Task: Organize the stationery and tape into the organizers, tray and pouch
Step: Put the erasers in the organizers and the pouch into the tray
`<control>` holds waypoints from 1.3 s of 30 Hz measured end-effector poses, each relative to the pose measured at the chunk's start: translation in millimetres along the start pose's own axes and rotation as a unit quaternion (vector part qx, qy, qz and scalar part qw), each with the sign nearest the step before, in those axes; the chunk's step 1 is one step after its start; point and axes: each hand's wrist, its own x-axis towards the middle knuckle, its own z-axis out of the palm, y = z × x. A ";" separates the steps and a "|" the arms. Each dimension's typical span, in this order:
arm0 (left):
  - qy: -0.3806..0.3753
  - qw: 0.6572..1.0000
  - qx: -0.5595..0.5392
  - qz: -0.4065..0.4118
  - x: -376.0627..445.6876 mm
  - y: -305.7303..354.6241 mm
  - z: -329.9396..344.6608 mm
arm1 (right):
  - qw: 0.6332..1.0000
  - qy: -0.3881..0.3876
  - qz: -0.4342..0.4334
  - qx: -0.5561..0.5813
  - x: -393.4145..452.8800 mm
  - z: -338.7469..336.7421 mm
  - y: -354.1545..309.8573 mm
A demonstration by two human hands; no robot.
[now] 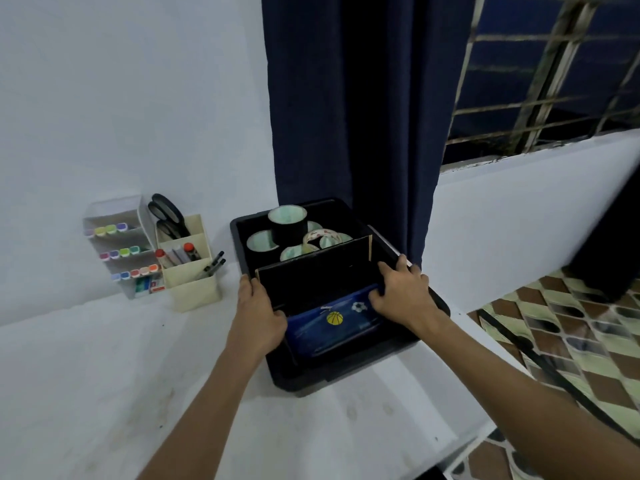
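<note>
1. The pouch (332,323), blue with a basketball and a football printed on it, lies in the near compartment of the black tray (346,379), in front of a dark upright divider (311,271) that splits the tray across
2. The left hand (258,313) curls round the pouch's left end, with its fingers up against the divider's left edge; the right hand (401,292) grips the pouch's right end, thumb on the pouch and fingers bent over the tray's right wall
3. Behind the divider, the far compartment holds the tape rolls (294,233): a black roll stands highest at the back, with several pale rolls packed around and in front of it, touching one another
4. The tray sits at the bench's (104,375) far right corner, its right side close to the bench's right edge
5. Left of the tray, near the bench's far edge, stands a cream organizer (192,282) with stepped pockets: scissors (168,216) upright in the back pocket, red-capped markers (176,254) in the middle one, black pens (214,263) leaning out of the front one
6. Touching its left side is a clear organizer (119,244) with sloped shelves of coloured highlighters in rows; small items lie in its bottom shelf, too small to tell
7. A dark curtain (346,98) hangs behind the tray
</note>
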 end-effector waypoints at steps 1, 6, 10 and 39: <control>0.002 1.000 0.002 -0.003 -0.7 -4.4 -2.3 | 1.000 0.003 -0.004 0.004 -1.5 1.2 -4.5; 0.017 1.000 -0.001 -0.006 -7.5 -20.3 -14.0 | 1.000 -0.002 -0.019 0.000 -6.0 6.0 -22.6; 0.019 1.000 -0.005 -0.017 -11.8 -28.2 -21.0 | 1.000 -0.004 -0.025 -0.009 -10.9 7.2 -31.8; 0.153 0.983 -0.019 -0.102 7.9 -77.4 -143.2 | 0.930 -0.019 -0.311 0.196 6.8 -59.1 -186.4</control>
